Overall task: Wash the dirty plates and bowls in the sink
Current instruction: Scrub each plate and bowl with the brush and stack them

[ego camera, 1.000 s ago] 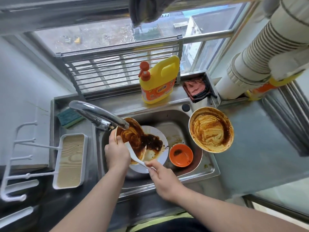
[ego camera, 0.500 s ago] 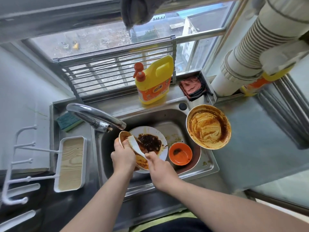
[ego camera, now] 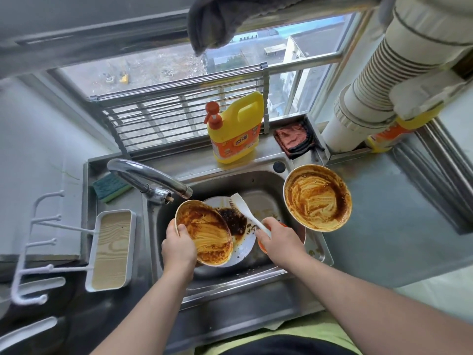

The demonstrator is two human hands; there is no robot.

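Observation:
My left hand (ego camera: 178, 248) grips the near rim of a sauce-smeared bowl (ego camera: 204, 231), tilted over the steel sink (ego camera: 258, 183). Under it lies a white plate (ego camera: 243, 249) with a dark heap of sauce. My right hand (ego camera: 277, 238) holds the handle of a white dish brush (ego camera: 244, 208), whose bristled head points up and left above the plate. A small orange bowl (ego camera: 262, 245) is mostly hidden beneath my right hand. A second dirty bowl (ego camera: 317, 197) sits on the sink's right edge.
The faucet (ego camera: 151, 179) arches over the sink's left side. A yellow detergent bottle (ego camera: 235, 129) stands behind the sink, next to a reddish cloth (ego camera: 294, 135). A green sponge (ego camera: 110, 187) and a white tray (ego camera: 111, 251) lie to the left. A steel counter (ego camera: 396, 226) extends right.
The bowl has turned so its dirty inside faces up. My right hand has moved right, swinging the brush out of the bowl and over the plate.

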